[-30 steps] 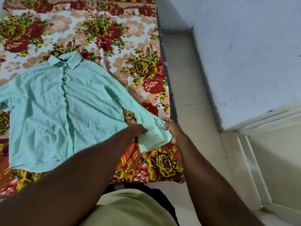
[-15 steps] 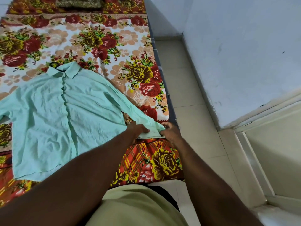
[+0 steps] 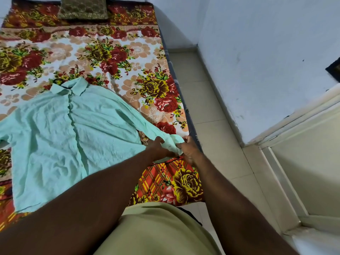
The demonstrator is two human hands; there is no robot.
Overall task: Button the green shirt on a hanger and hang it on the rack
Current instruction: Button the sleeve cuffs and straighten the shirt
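Note:
A pale green shirt (image 3: 60, 133) lies flat and face up on the flowered bedsheet, its front placket closed down the middle. A dark hanger hook (image 3: 58, 81) pokes out behind the collar. The shirt's right-hand sleeve stretches to the bed's edge, where its cuff (image 3: 173, 144) is bunched between my hands. My left hand (image 3: 158, 147) grips the cuff from the left. My right hand (image 3: 189, 148) pinches it from the right. The rack is not in view.
The bed (image 3: 117, 57) fills the left, with a brown patterned pillow (image 3: 82, 8) at its head. A narrow strip of tiled floor (image 3: 207, 111) runs between the bed and a pale blue wall (image 3: 257, 52). A cream door frame (image 3: 287, 162) stands at right.
The cuff, held spread flat a second ago, is now gathered and bunched between both hands. The view has tilted up, so more of the bed's head shows.

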